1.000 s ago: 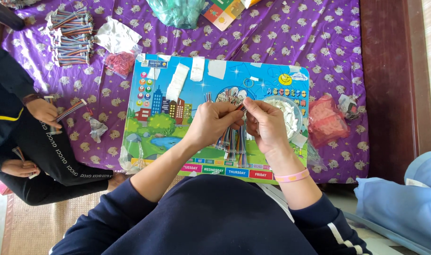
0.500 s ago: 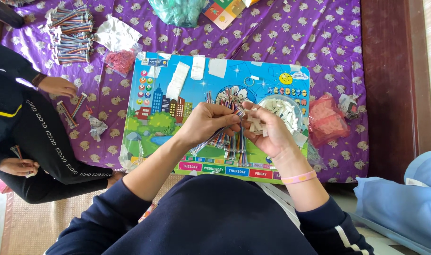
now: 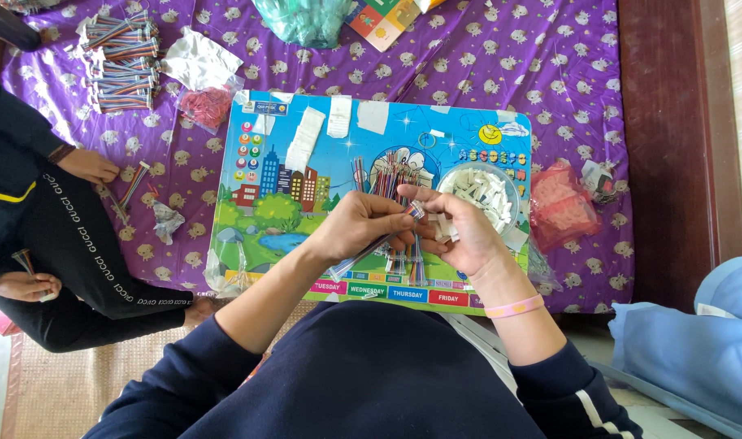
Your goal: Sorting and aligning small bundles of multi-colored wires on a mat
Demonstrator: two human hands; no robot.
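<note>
My left hand [image 3: 363, 228] pinches one end of a multicoloured ribbon cable [image 3: 371, 246] that trails down to the left. My right hand [image 3: 456, 228] meets it at the cable's tip and cups several small white connector pieces. Both hands hover over a colourful picture board [image 3: 265, 203]. A loose pile of similar coloured cables [image 3: 391, 175] lies on the board just beyond my fingers. A clear round bowl of white connectors [image 3: 481, 185] sits to the right of the pile.
A purple patterned cloth [image 3: 550, 73] covers the surface. Bundled cables [image 3: 123, 61] and a bag of red parts [image 3: 204, 106] lie far left; a pink bag [image 3: 559, 203] lies right. Another person in dark clothes [image 3: 70, 236] sits at left. A dark wooden edge [image 3: 672, 138] runs down the right.
My hands have dropped slightly toward me and my right hand has turned palm-up with white pieces in it. The other person's hand at left has shifted lower.
</note>
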